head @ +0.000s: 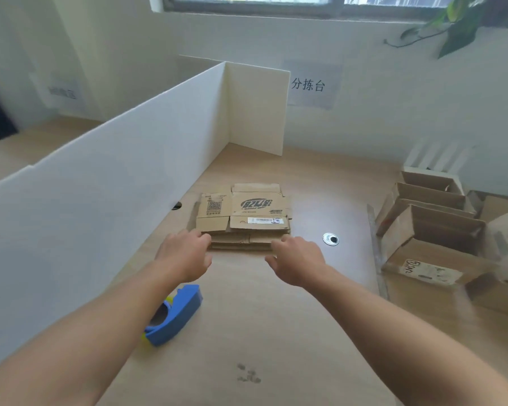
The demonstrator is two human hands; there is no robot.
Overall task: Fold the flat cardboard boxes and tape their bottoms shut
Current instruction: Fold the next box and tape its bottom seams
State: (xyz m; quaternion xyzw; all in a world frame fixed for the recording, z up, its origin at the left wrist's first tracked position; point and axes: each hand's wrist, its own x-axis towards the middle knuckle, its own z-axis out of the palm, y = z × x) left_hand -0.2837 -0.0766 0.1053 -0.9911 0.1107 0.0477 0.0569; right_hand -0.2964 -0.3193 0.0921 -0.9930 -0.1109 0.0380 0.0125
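Partway: erected boxes (431, 230) at 3 o'clock; flat stack (244, 215) at centre of bench (261, 317), unfolded. Left hand (185, 256), right hand (298, 260) at stack's near edge, fingertips hidden, grip cannot tell, perhaps just touching. Tape dispenser (173, 315) idle, 7 o'clock.

One stack of flat boxes (244, 218) at your fingertips; one tape dispenser (176, 315) behind left fingers (201, 238); at least three open boxes (428, 230) beyond right fingers (285, 241).

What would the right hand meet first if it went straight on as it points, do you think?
Probably the near edge of the stack of flat boxes; the right hand looks nearly there.
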